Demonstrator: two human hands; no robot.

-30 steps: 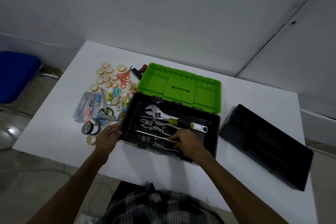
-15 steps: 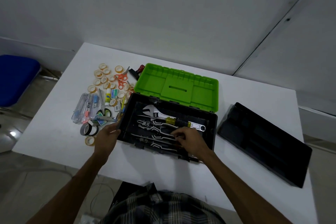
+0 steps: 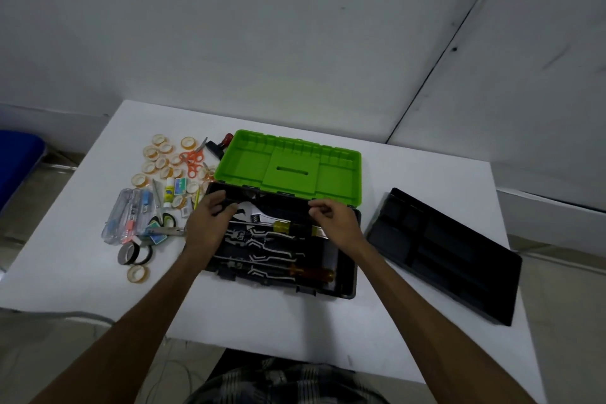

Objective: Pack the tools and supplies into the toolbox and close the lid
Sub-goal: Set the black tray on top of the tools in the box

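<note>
White tabletop (image 3: 295, 321) under grey walls, and the toolbox (image 3: 344, 285) sits at centre with its green lid (image 3: 337, 170) thrown back toward twelve o'clock. Inside the black tub lie hard steel and plastic: an adjustable wrench (image 3: 259, 215) along the far side, a yellow-handled screwdriver (image 3: 285, 226) beside it, pliers (image 3: 259, 239) in the middle, and an amber-handled screwdriver (image 3: 311, 272) at the near wall, every long axis running nine to three. The left hand (image 3: 210, 220) hovers over the tub's nine o'clock end, fingers curled at the wrench's jaw, though whether it actually grips the wrench cannot be told. The right hand (image 3: 331, 216) hangs over the far three o'clock corner, fingertips drawn together, seemingly holding nothing. Now the key relation: the loose supplies lie at nine to ten o'clock of the box, glossy tape rolls (image 3: 154, 154), orange scissors (image 3: 193, 161), a clear pen case (image 3: 128, 216), a dark tape roll (image 3: 131, 254), so the left hand is plainly nearer. The black insert tray (image 3: 442, 252), flat and compartmented, waits at three o'clock, nearer the right hand. Packing looks partway done, lid not yet closed.
</note>
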